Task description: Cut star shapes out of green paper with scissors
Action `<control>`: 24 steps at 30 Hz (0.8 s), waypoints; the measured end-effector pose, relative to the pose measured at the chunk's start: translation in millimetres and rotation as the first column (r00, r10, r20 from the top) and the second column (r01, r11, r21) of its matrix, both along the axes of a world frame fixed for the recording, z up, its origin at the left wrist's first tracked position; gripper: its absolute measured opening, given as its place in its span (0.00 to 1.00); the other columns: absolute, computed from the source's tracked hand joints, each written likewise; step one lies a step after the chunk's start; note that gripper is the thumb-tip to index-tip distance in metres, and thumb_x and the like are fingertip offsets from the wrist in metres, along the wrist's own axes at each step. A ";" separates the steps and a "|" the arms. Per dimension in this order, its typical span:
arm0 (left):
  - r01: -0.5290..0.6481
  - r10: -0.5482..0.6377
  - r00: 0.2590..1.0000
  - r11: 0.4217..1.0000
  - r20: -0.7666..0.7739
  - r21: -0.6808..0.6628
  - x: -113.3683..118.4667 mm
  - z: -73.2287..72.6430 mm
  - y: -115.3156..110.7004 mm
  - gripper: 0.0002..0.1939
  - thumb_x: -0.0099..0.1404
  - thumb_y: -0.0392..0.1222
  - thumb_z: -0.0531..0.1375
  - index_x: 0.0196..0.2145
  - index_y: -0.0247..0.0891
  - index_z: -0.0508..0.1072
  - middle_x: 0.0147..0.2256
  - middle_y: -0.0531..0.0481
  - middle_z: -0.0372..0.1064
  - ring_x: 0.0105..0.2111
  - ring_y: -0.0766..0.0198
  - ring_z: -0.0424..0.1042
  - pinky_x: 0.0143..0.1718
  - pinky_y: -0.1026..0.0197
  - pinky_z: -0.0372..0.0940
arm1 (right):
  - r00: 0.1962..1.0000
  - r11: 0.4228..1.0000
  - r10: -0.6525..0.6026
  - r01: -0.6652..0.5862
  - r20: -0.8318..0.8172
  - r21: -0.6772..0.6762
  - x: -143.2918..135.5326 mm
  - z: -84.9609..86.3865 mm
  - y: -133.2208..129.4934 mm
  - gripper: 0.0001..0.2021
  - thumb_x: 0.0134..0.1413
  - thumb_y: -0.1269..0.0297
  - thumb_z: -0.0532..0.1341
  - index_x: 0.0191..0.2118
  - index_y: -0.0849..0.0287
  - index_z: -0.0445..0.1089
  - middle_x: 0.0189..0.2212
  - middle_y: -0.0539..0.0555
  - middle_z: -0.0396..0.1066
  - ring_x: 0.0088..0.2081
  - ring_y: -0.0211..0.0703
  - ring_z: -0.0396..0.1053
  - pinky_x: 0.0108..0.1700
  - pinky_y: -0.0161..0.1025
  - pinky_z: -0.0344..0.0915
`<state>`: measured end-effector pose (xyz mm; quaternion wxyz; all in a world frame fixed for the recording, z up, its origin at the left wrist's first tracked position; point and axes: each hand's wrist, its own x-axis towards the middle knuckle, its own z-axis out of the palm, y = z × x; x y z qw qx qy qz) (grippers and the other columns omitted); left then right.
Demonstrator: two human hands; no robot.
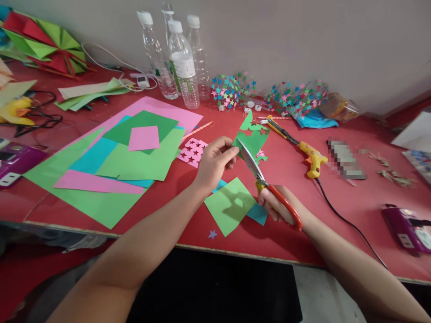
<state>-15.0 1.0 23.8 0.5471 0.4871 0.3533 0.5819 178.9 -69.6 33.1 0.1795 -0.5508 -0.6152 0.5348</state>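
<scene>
My left hand (215,163) pinches the left edge of a dark green paper (254,141) with pieces cut out of it. In my right hand (286,197) are scissors (251,160) with red and yellow handles. Their blades point up and left across the green paper, close to my left fingertips; whether they bite into it I cannot tell. Below my hands a light green paper square (218,204) lies over a blue paper (260,215). Left of the scissors rests a pink paper with star-shaped holes (191,152). A small purple paper star (212,234) lies near the table's front edge.
Stacked coloured papers (141,168) cover the table's left part. Several clear plastic bottles (185,67) stand by the wall, beside star-filled clear containers (229,92). To the right lie a yellow glue gun (311,157) with its cord, a blurred-out phone (346,159) and a purple socket box (407,229).
</scene>
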 end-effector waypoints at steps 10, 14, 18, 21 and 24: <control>-0.009 0.009 1.000 1.000 0.009 -0.006 -0.1 -0.7 0.6 0.05 0.57 0.39 0.61 0.26 0.39 0.67 0.18 0.59 0.62 0.16 0.76 0.60 0.17 0.71 0.55 | 0.998 0.999 -0.034 0.034 0.052 0.007 -1.5 5.7 -0.9 0.24 0.53 0.39 0.53 0.23 0.56 0.60 0.08 0.44 0.57 0.12 0.33 0.54 0.20 0.34 0.57; -0.029 0.029 1.000 1.000 0.003 -0.013 -1.0 1.2 0.5 0.06 0.57 0.39 0.61 0.26 0.38 0.67 0.17 0.58 0.62 0.16 0.75 0.60 0.17 0.70 0.56 | 0.998 0.999 -0.036 0.036 0.052 0.010 -1.4 8.1 -1.2 0.23 0.53 0.40 0.54 0.23 0.56 0.60 0.08 0.44 0.57 0.13 0.33 0.55 0.20 0.33 0.57; -0.066 0.066 0.998 0.998 -0.002 0.002 -3.0 2.1 2.1 0.04 0.57 0.39 0.61 0.26 0.38 0.69 0.17 0.58 0.62 0.16 0.74 0.60 0.17 0.70 0.56 | 0.998 0.999 -0.048 0.048 0.034 0.009 -0.8 6.8 -1.1 0.22 0.54 0.42 0.55 0.23 0.56 0.60 0.08 0.44 0.57 0.12 0.33 0.54 0.19 0.33 0.56; -0.112 0.112 0.994 0.994 -0.015 0.011 -4.9 2.6 3.6 0.04 0.57 0.39 0.60 0.27 0.39 0.69 0.18 0.58 0.62 0.17 0.74 0.61 0.17 0.70 0.56 | 0.998 0.999 -0.049 0.049 0.027 0.008 -0.3 4.9 -0.4 0.21 0.54 0.43 0.56 0.23 0.56 0.60 0.09 0.44 0.58 0.12 0.33 0.54 0.19 0.33 0.56; -0.117 0.117 0.993 0.993 -0.013 0.010 -5.6 3.3 3.7 0.05 0.59 0.39 0.59 0.26 0.38 0.68 0.18 0.57 0.63 0.16 0.74 0.61 0.17 0.69 0.56 | 0.999 0.999 -0.042 0.042 0.026 0.004 -0.3 3.4 -0.1 0.21 0.55 0.44 0.56 0.23 0.56 0.60 0.09 0.44 0.58 0.13 0.34 0.55 0.20 0.33 0.57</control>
